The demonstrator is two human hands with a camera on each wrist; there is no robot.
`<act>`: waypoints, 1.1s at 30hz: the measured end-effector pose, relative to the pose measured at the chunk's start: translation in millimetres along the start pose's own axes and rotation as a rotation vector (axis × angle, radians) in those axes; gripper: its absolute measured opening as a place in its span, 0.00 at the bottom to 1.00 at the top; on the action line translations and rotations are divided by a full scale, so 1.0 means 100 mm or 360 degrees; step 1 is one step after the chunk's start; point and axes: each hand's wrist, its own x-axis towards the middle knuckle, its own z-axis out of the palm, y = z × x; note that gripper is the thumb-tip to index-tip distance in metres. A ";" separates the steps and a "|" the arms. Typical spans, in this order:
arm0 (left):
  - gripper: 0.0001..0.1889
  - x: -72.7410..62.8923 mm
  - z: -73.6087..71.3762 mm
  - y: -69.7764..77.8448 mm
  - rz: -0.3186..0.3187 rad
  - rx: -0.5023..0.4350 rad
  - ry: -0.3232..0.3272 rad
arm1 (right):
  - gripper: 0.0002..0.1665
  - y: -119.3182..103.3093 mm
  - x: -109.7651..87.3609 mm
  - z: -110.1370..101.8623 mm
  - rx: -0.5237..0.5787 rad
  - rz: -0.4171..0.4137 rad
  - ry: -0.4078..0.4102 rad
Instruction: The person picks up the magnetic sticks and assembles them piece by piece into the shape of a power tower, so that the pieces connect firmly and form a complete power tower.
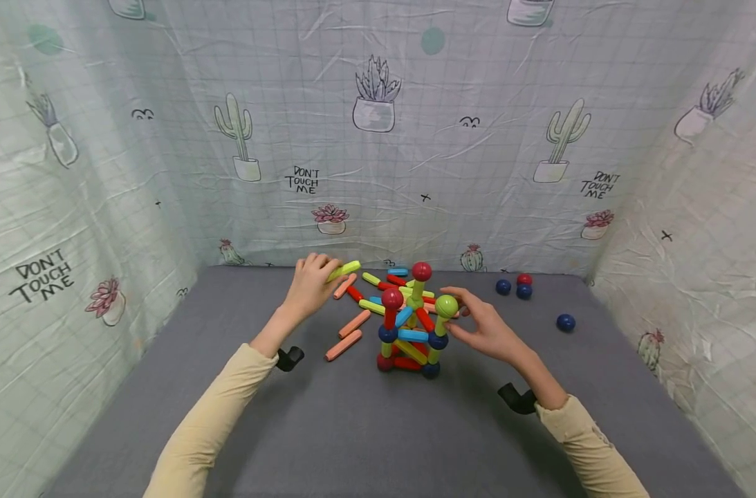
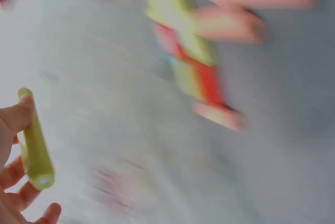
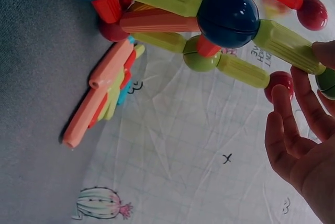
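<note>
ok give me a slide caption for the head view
Left hand holding a yellow-green rod, right hand gripping a ball-and-rod structure on a gray table.

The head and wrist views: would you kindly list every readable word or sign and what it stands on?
"DON'T TOUCH ME": three times on the printed curtain, head view; only partly legible, right wrist view.
"x": on the same curtain.
Left wrist view: curtain print too blurred.
Toy sticks and balls: none readable.

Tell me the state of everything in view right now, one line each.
Left hand: holding a yellow-green rod
Right hand: pinching the upright rod under the green ball
Structure: standing, three balls on top
Loose rods: lying on the table, some heaped
Loose balls: resting apart from the structure
Curtain: hanging, wrinkled
</note>
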 end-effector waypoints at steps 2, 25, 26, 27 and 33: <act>0.13 0.11 -0.17 0.28 0.0162 -0.0079 0.0109 | 0.32 0.01 0.00 0.00 0.0004 -0.0005 0.0013; 0.08 0.28 -0.11 1.49 0.1049 0.0932 -0.0303 | 0.28 0.04 -0.04 0.00 0.0047 0.0029 0.0080; 0.08 0.27 -0.09 1.49 0.1050 0.0943 -0.0304 | 0.28 0.04 -0.04 0.01 0.0046 0.0029 0.0077; 0.08 0.26 -0.08 1.48 0.1051 0.0953 -0.0304 | 0.28 0.04 -0.04 0.01 0.0045 0.0034 0.0072; 0.04 0.26 -0.06 1.42 0.1005 0.0856 -0.0296 | 0.28 0.04 -0.04 0.01 0.0039 0.0050 0.0062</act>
